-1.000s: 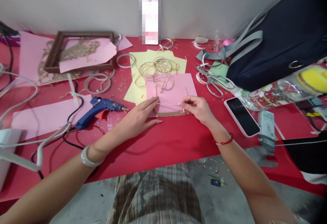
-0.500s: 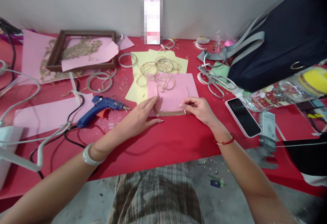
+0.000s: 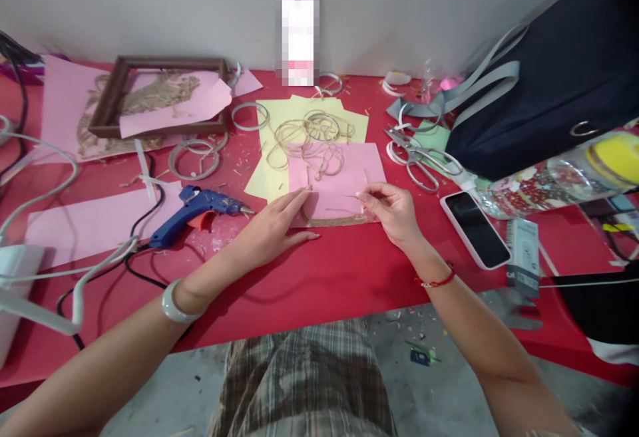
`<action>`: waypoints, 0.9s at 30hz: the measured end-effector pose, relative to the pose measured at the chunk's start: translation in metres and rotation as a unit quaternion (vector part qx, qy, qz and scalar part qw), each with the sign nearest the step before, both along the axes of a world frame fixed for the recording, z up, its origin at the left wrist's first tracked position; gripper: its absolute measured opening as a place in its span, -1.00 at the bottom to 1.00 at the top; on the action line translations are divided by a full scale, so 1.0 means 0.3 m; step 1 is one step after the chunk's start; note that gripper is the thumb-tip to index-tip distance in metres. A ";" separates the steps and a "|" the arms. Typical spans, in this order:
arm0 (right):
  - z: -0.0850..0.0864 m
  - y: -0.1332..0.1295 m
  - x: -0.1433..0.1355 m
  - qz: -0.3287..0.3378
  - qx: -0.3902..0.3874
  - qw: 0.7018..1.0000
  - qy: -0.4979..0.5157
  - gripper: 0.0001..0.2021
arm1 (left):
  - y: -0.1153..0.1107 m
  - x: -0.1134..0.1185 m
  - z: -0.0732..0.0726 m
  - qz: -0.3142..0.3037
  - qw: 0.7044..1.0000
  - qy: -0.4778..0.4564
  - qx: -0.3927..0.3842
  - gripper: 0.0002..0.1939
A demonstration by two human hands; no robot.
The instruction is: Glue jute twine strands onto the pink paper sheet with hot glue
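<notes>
On my feed the light is fairly bright and diffuse, seemingly from overhead, leaving the wall (image 3: 200, 11) a flat grey. I see soft shadows on the red table (image 3: 344, 264) beside the left forearm (image 3: 224, 271). The upright screen (image 3: 299, 34) burns white through coarse pixel blocks; the bottle (image 3: 539, 177) carries small highlights. Edges stretch, darkening to black at upper right. Fine detail smears: I barely make out the thin strand (image 3: 350, 195) at the right hand (image 3: 394, 211).

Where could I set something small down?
Bare red table between the forearms, in front of the pink paper. A narrower gap separates the right hand from the flat phone. Glue gun and frame crowd the left; scissors, bag and bottle the right.
</notes>
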State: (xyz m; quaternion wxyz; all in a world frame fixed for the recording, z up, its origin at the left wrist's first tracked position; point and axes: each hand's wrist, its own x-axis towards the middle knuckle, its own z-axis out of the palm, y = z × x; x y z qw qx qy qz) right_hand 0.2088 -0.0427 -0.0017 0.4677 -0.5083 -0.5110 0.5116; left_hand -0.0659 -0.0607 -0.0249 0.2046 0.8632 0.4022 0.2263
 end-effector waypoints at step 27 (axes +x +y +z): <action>-0.036 0.026 0.074 0.145 0.086 0.967 -0.191 -0.69 | -0.006 0.002 0.012 -0.046 0.998 0.026 0.039 -0.33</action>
